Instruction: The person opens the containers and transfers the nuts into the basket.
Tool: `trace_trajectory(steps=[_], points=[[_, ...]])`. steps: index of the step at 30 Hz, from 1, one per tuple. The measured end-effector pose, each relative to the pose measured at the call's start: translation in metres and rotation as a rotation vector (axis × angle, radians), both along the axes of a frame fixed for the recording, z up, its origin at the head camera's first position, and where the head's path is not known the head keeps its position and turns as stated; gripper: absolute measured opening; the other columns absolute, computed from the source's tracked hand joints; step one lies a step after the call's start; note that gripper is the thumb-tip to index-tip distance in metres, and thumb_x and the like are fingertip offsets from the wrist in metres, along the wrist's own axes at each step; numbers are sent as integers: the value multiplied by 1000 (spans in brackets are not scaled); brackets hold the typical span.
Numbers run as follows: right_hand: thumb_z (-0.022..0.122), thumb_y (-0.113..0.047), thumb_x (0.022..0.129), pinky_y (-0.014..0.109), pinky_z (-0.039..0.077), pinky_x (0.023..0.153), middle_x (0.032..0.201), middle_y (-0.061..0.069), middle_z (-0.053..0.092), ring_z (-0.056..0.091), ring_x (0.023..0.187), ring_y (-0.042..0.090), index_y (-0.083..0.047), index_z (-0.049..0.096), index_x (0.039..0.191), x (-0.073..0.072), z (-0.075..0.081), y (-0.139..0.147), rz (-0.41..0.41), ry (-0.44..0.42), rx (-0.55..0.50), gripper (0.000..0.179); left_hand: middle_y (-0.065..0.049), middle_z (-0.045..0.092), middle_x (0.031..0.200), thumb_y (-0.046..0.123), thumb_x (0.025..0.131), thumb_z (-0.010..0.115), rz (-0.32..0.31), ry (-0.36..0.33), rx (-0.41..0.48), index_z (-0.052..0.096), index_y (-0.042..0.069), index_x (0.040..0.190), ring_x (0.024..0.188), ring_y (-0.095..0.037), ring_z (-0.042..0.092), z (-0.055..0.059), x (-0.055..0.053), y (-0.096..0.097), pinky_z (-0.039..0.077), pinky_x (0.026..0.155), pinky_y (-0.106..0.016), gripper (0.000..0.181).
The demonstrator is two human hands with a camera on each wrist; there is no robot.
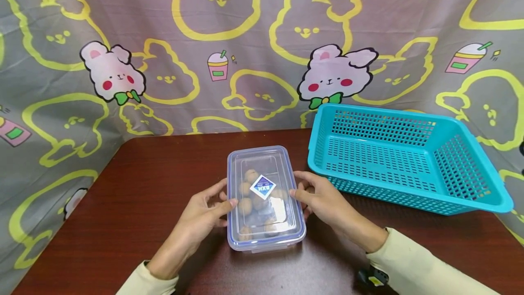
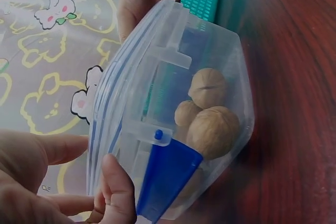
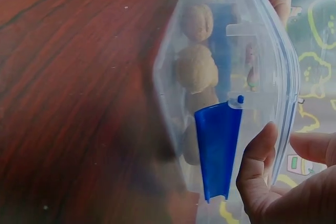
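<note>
A clear plastic food container (image 1: 262, 222) with a blue-lined transparent lid and a diamond-shaped label (image 1: 262, 187) is between my hands, over the middle of the table. Several walnuts (image 2: 212, 132) show through its walls. My left hand (image 1: 200, 213) holds the left long side, thumb on the lid's edge and fingers lower down. On the opposite side my right hand (image 1: 325, 199) grips the same way. A blue latch flap (image 2: 168, 177) sticks out from the side in the left wrist view; another blue flap (image 3: 218, 148) shows in the right wrist view. Whether the base touches the table cannot be told.
A turquoise perforated basket (image 1: 376, 181) stands to the right of the container, near the back edge. Beneath everything is a dark red-brown wooden table (image 1: 135, 204). Behind it hangs a patterned cloth (image 1: 254, 58) with cartoon animals. A dark object lies by the right sleeve.
</note>
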State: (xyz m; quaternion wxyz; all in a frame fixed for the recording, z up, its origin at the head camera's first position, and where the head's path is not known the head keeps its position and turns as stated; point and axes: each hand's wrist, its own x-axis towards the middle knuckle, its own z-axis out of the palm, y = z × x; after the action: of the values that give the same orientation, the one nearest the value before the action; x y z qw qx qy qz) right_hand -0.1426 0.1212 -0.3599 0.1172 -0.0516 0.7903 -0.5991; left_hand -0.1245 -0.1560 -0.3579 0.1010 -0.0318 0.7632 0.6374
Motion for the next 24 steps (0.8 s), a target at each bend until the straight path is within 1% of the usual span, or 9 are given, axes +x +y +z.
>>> trace_trajectory(steps=[5,10,14,18,21,24], points=[[68,-11,99,34,59,58,88,6,54,59,71,16,3,46,153,1,7,0,-5,43,19,59,0,52,100,7,95,74,6,37,16,47,9,158,81,-7,61,8,1,-1,59,64,-27,68],[69,-10,99,34,59,59,92,7,54,59,74,18,0,45,154,4,14,-1,-22,44,1,61,2,54,92,5,95,74,4,65,38,46,11,159,77,-6,59,16,3,-2,58,66,-25,70],[70,-11,98,34,60,61,91,8,55,60,77,19,2,42,155,6,21,0,-10,51,-2,65,2,56,88,5,94,74,-7,88,56,45,12,159,76,-7,59,20,5,-3,59,66,-25,72],[71,-13,98,33,61,64,89,10,57,62,77,22,1,43,156,8,29,2,7,73,33,65,2,57,87,3,93,75,-8,101,78,45,13,159,76,-8,60,26,7,-6,59,68,-25,73],[72,-13,98,32,61,66,87,11,57,62,78,23,-2,45,156,8,35,4,14,96,49,64,4,58,87,3,93,75,-9,100,87,46,10,158,78,-7,60,31,8,-6,58,69,-25,71],[72,-13,98,35,62,68,87,11,58,62,79,24,-6,45,156,9,38,5,11,131,63,64,5,57,88,4,93,75,4,111,68,54,6,152,82,-7,61,34,8,-5,59,73,-25,63]])
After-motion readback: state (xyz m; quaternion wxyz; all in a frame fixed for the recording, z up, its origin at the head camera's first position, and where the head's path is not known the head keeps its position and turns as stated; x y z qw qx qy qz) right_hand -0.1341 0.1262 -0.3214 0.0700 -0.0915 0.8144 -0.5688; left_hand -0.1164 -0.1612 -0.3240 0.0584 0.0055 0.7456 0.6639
